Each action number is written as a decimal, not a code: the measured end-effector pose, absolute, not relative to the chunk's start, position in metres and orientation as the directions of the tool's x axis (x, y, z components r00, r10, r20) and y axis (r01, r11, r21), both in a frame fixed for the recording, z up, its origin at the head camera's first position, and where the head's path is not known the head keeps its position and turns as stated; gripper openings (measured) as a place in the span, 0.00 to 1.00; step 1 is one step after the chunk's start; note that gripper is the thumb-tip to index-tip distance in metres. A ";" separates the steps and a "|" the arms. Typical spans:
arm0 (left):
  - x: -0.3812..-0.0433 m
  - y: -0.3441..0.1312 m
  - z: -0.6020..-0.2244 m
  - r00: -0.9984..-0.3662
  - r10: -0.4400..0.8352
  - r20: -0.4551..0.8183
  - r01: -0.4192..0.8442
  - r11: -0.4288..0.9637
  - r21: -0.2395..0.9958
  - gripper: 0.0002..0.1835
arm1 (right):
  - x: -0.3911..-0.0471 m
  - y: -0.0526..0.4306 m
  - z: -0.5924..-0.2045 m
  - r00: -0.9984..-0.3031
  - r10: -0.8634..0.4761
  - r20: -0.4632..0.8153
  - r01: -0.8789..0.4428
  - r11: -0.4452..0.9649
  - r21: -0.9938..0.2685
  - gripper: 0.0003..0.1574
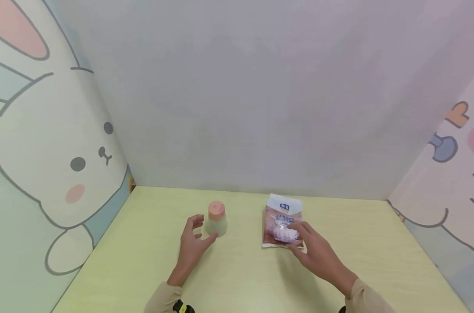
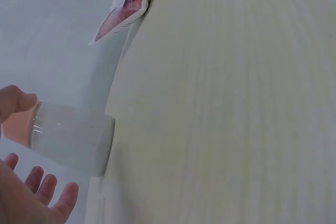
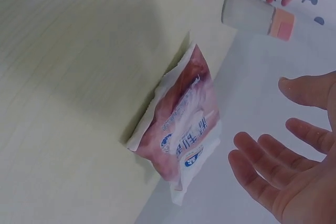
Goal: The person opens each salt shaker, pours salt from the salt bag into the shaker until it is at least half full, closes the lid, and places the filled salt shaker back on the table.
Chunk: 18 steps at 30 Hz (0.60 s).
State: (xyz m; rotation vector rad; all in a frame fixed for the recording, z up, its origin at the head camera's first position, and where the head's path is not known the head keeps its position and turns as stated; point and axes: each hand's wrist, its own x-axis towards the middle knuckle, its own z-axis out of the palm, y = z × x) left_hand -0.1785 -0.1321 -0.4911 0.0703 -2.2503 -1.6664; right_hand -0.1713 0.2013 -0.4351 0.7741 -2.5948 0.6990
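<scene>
A frosted, tapered jar [image 1: 216, 225] with an orange-pink lid stands upright on the table. My left hand [image 1: 191, 247] is beside it with thumb and fingers spread on either side. In the left wrist view the thumb overlaps the lid of the jar [image 2: 71, 135]; whether it touches I cannot tell. Right of the jar lies a white and reddish-brown plastic pouch [image 1: 274, 219] with Chinese lettering. Over its lower right part hovers my right hand [image 1: 319, 256], fingers parted. The right wrist view shows a gap between that hand [image 3: 294, 166] and the pouch [image 3: 184, 124].
A pale yellow wood-grain table [image 1: 241, 278] carries both things. Behind it rises a plain grey wall [image 1: 237, 108]. Side panels with a cartoon rabbit [image 1: 45, 130] on the left and another cartoon figure [image 1: 468, 174] on the right flank the table.
</scene>
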 end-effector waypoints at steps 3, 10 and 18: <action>-0.181 -0.132 -0.490 -0.940 -0.242 0.240 0.163 0.300 0.940 0.35 | -0.173 0.198 -0.434 -0.799 -0.422 0.429 -0.583 0.717 -0.382 0.29; -0.187 -0.130 -0.492 -0.944 -0.245 0.221 0.151 0.274 0.950 0.36 | -0.180 0.189 -0.428 -0.792 -0.447 0.416 -0.601 0.694 -0.397 0.27; -0.195 -0.130 -0.495 -0.942 -0.264 0.207 0.133 0.272 0.953 0.36 | -0.190 0.182 -0.424 -0.751 -0.492 0.441 -0.645 0.689 -0.330 0.28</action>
